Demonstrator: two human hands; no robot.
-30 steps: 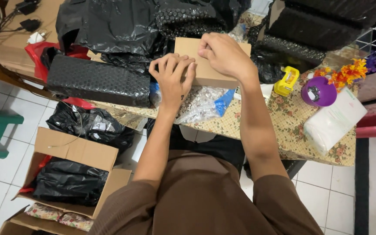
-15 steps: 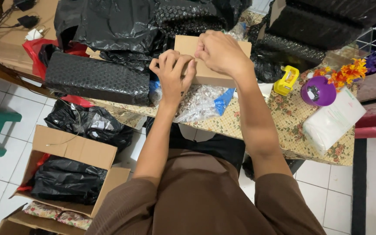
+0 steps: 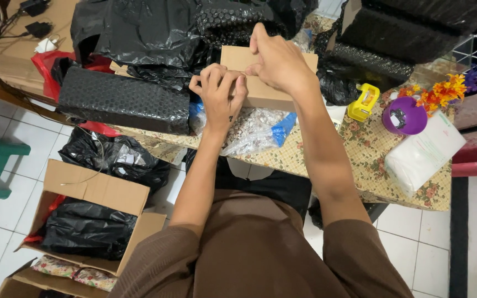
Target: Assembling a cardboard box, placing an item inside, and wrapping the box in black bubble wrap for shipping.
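Observation:
A small brown cardboard box [image 3: 266, 91] lies on the flower-patterned table [image 3: 327, 160] in front of me. My left hand [image 3: 220, 94] presses on the box's near left corner with fingers curled against it. My right hand [image 3: 277, 60] rests on top of the box, thumb and fingers pinching at its upper face. Under the box's near edge lies a clear plastic bag with small pale pieces and a blue part [image 3: 260, 129]. Most of the box's top is hidden by my hands.
A long black bubble-wrapped parcel [image 3: 122, 99] lies left of the box, black plastic bags [image 3: 144, 33] behind it. A yellow tape dispenser [image 3: 363, 102], a purple round container [image 3: 404, 116] and a white packet [image 3: 423, 152] sit right. An open carton with a black bag [image 3: 86, 221] stands on the floor.
Both hands stay on the box; my left fingers have curled tighter at the corner and my right hand has shifted slightly along the top.

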